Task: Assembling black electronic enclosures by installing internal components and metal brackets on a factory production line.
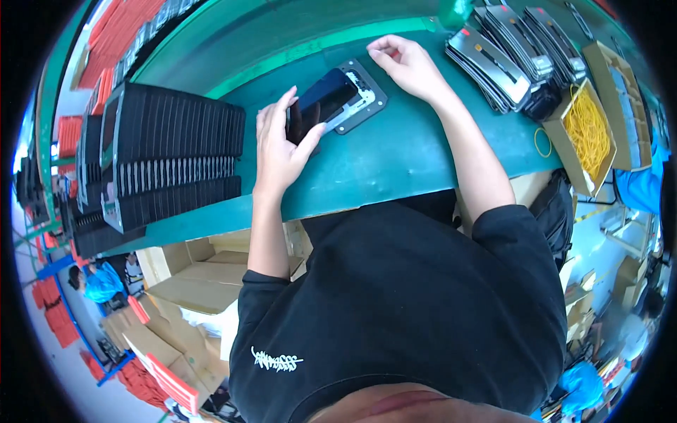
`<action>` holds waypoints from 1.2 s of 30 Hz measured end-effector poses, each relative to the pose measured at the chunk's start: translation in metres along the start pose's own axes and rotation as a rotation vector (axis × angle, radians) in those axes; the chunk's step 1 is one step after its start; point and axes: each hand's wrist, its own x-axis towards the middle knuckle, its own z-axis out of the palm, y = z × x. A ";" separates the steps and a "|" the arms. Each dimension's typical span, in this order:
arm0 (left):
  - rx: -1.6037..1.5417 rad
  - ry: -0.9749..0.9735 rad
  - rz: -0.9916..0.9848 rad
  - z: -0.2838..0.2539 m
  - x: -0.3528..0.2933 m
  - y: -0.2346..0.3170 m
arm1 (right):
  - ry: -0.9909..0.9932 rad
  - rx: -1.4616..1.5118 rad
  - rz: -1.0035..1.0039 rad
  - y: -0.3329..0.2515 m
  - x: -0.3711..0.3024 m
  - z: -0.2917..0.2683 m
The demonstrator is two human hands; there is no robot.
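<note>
Under my left hand (277,148) is a glossy black phone screen (321,101), gripped with the fingers along its far left edge and the thumb at its near edge. The screen slants up over a phone frame (360,100) with white and silver inner parts. That frame lies in a dark flat fixture (378,97) with round studs at its corners. Off to the right, above the green mat and apart from the fixture, my right hand (409,67) has its fingers curled and thumb close to the index finger. Anything pinched there is too small to make out.
A long row of black slotted trays (176,130) stands at left. Stacked phone-like panels (493,67) lie at the far right, beside a cardboard box of yellow rubber bands (589,130). One loose rubber band (542,143) rests on the green mat (395,158). A green ledge bounds the back.
</note>
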 end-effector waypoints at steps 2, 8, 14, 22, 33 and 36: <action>0.055 -0.014 0.047 0.009 0.011 -0.002 | 0.022 -0.004 0.024 0.002 0.001 -0.006; 0.054 -0.011 0.061 0.034 0.024 -0.004 | -0.027 -0.097 0.034 -0.003 -0.005 -0.012; 0.100 0.010 0.050 0.042 0.028 -0.001 | -0.121 -0.078 0.041 -0.007 -0.006 -0.006; 0.190 0.015 0.125 0.037 0.020 0.000 | -0.185 -0.269 -0.046 -0.006 -0.015 -0.001; 0.147 0.063 0.161 0.033 0.012 -0.008 | -0.152 -0.369 -0.054 -0.016 -0.018 -0.002; 0.117 0.057 0.140 0.032 0.011 -0.007 | -0.178 -0.369 -0.047 -0.017 -0.017 -0.002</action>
